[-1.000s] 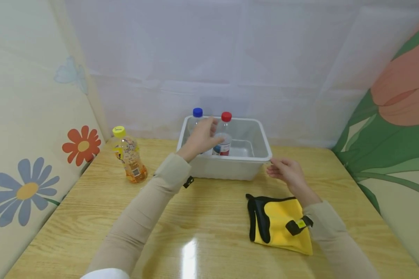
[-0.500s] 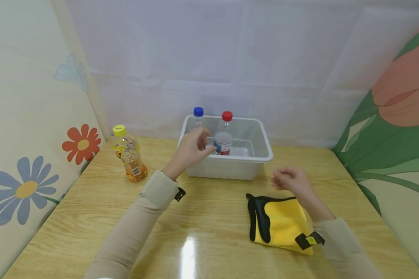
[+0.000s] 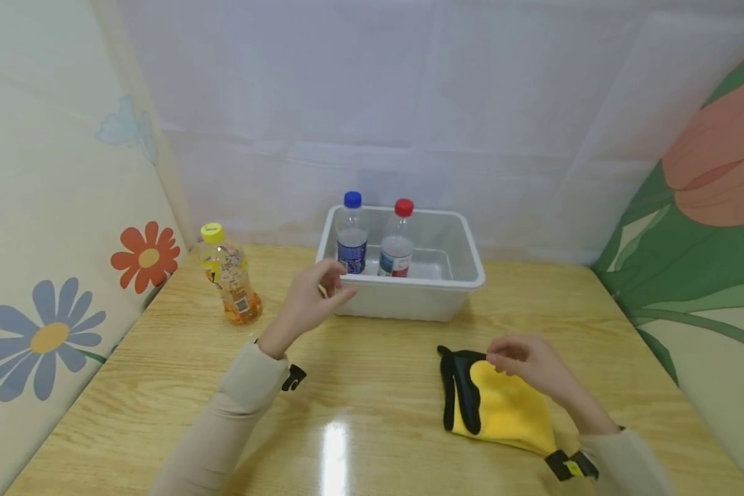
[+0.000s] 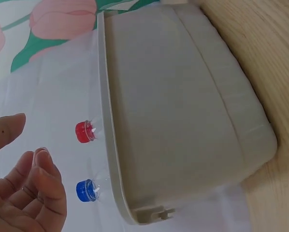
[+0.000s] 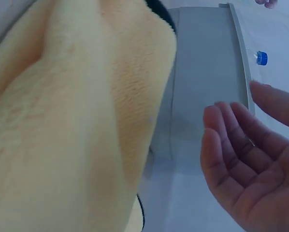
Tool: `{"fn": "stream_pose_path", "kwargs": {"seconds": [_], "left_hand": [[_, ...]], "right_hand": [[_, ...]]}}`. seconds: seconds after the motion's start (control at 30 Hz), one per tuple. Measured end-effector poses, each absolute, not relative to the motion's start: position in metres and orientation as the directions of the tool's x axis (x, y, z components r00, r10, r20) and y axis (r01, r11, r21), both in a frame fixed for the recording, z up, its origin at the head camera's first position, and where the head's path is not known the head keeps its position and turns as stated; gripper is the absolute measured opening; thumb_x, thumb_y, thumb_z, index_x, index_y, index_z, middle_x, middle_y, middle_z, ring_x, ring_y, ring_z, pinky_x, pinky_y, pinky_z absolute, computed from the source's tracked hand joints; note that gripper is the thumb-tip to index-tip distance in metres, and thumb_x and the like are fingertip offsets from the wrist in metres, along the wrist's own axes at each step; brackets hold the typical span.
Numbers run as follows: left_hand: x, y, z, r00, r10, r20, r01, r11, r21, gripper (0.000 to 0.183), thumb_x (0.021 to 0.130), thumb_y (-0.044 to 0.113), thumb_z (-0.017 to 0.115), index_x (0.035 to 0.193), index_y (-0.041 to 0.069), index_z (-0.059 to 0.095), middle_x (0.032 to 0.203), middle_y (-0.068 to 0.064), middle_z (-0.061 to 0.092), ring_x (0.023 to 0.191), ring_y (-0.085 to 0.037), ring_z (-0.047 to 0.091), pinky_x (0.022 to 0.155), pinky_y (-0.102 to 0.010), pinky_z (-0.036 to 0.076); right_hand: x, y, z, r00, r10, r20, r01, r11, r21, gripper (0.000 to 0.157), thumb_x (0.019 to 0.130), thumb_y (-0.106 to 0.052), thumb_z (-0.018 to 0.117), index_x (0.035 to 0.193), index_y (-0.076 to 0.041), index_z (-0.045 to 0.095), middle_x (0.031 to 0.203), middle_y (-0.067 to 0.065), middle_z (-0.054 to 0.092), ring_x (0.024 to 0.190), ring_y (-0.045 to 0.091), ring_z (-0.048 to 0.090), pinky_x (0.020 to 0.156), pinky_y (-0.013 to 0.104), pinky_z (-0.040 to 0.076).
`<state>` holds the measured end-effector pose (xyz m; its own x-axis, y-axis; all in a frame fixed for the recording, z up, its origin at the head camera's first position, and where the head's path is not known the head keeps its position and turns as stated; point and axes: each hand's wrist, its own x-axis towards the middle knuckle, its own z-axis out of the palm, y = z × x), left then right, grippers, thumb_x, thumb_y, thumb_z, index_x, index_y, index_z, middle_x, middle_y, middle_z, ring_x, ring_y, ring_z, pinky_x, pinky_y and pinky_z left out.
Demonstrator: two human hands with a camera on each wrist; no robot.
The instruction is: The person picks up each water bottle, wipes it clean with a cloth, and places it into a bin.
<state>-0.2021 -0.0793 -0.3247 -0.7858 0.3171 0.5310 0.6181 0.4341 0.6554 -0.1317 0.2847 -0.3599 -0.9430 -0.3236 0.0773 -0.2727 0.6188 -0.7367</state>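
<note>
Two clear plastic bottles stand upright in a light grey plastic bin (image 3: pixel 403 298) at the back of the table: a blue-capped bottle (image 3: pixel 352 238) on the left and a red-capped bottle (image 3: pixel 398 241) beside it. My left hand (image 3: pixel 313 296) hovers before the bin's front left corner, fingers loosely bent and holding nothing; the left wrist view shows its thumb and fingertips apart. Above a folded yellow cloth with black trim (image 3: pixel 502 406) is my right hand (image 3: pixel 530 362), its fingers loosely curved around nothing. The cloth's fuzzy surface (image 5: pixel 81 121) fills much of the right wrist view.
A yellow-capped bottle of orange drink (image 3: pixel 232 282) stands on the wooden table (image 3: pixel 372 365) left of the bin. A white sheet hangs behind the table, and flower-patterned panels (image 3: pixel 46 337) flank both sides.
My left hand has drawn back from above the bottles, down and left out of the bin. The right hand has left the bin's front right corner and come back over the cloth.
</note>
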Motion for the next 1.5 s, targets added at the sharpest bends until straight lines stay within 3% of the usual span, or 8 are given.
{"fn": "stream_pose_path", "kwargs": {"seconds": [0.13, 0.4, 0.53, 0.63, 0.97, 1.3, 1.5], "left_hand": [[-0.195, -0.089, -0.332, -0.788, 0.306, 0.534, 0.615, 0.434, 0.659, 0.023, 0.077, 0.007, 0.072, 0.093, -0.002, 0.057, 0.074, -0.005, 0.056, 0.062, -0.013, 0.053, 0.050, -0.022, 0.046], [-0.186, -0.106, -0.343, -0.808, 0.263, 0.528, 0.587, 0.444, 0.677, 0.024, 0.075, 0.006, 0.074, 0.092, 0.000, 0.058, 0.072, -0.004, 0.055, 0.061, -0.013, 0.053, 0.049, -0.022, 0.047], [-0.183, -0.116, -0.348, -0.822, 0.247, 0.513, 0.563, 0.481, 0.672, 0.023, 0.076, 0.006, 0.073, 0.092, 0.000, 0.059, 0.072, -0.004, 0.055, 0.062, -0.013, 0.053, 0.049, -0.021, 0.047], [-0.181, -0.123, -0.351, -0.819, 0.235, 0.523, 0.563, 0.507, 0.653, 0.024, 0.075, 0.005, 0.073, 0.094, 0.000, 0.060, 0.071, -0.004, 0.056, 0.061, -0.013, 0.053, 0.049, -0.022, 0.049], [-0.177, -0.149, -0.356, -0.791, 0.190, 0.581, 0.585, 0.514, 0.628, 0.027, 0.074, 0.001, 0.073, 0.097, -0.002, 0.060, 0.073, -0.004, 0.059, 0.062, -0.008, 0.054, 0.049, -0.022, 0.049], [-0.177, -0.177, -0.357, -0.769, -0.068, 0.636, 0.504, 0.548, 0.668, 0.032, 0.072, -0.002, 0.074, 0.099, -0.006, 0.057, 0.074, -0.012, 0.058, 0.064, 0.000, 0.049, 0.051, -0.008, 0.043], [-0.183, -0.190, -0.358, -0.715, -0.219, 0.664, 0.418, 0.627, 0.657, 0.041, 0.070, 0.001, 0.077, 0.100, -0.012, 0.052, 0.078, -0.019, 0.053, 0.069, -0.014, 0.046, 0.052, -0.003, 0.035]], "right_hand": [[-0.126, 0.288, -0.365, -0.914, -0.398, 0.075, -0.354, 0.697, -0.623, 0.024, 0.083, -0.019, 0.067, 0.096, 0.002, 0.065, 0.085, 0.005, 0.066, 0.072, 0.007, 0.058, 0.060, 0.023, 0.051], [-0.117, 0.291, -0.377, -0.884, -0.467, -0.003, -0.402, 0.764, -0.504, 0.037, 0.075, -0.031, 0.073, 0.097, -0.002, 0.065, 0.092, 0.004, 0.065, 0.079, 0.018, 0.058, 0.061, 0.026, 0.051], [-0.114, 0.292, -0.383, -0.867, -0.497, -0.031, -0.426, 0.772, -0.473, 0.046, 0.072, -0.036, 0.074, 0.102, -0.002, 0.064, 0.101, 0.010, 0.064, 0.092, 0.030, 0.058, 0.075, 0.042, 0.051], [-0.111, 0.292, -0.387, -0.859, -0.510, -0.047, -0.436, 0.776, -0.456, 0.052, 0.071, -0.035, 0.075, 0.107, 0.000, 0.062, 0.110, 0.017, 0.060, 0.101, 0.039, 0.053, 0.084, 0.055, 0.045], [-0.108, 0.287, -0.392, -0.873, -0.478, -0.093, -0.416, 0.831, -0.369, 0.062, 0.068, -0.032, 0.077, 0.117, 0.001, 0.059, 0.122, 0.022, 0.051, 0.110, 0.042, 0.045, 0.087, 0.058, 0.042], [-0.107, 0.284, -0.393, -0.879, -0.473, -0.067, -0.434, 0.849, -0.302, 0.067, 0.065, -0.034, 0.079, 0.117, 0.001, 0.058, 0.118, 0.021, 0.054, 0.107, 0.040, 0.049, 0.085, 0.056, 0.044], [-0.107, 0.282, -0.394, -0.880, -0.472, -0.051, -0.444, 0.855, -0.268, 0.065, 0.065, -0.032, 0.079, 0.117, 0.000, 0.058, 0.117, 0.020, 0.055, 0.106, 0.039, 0.050, 0.084, 0.055, 0.046]]}}
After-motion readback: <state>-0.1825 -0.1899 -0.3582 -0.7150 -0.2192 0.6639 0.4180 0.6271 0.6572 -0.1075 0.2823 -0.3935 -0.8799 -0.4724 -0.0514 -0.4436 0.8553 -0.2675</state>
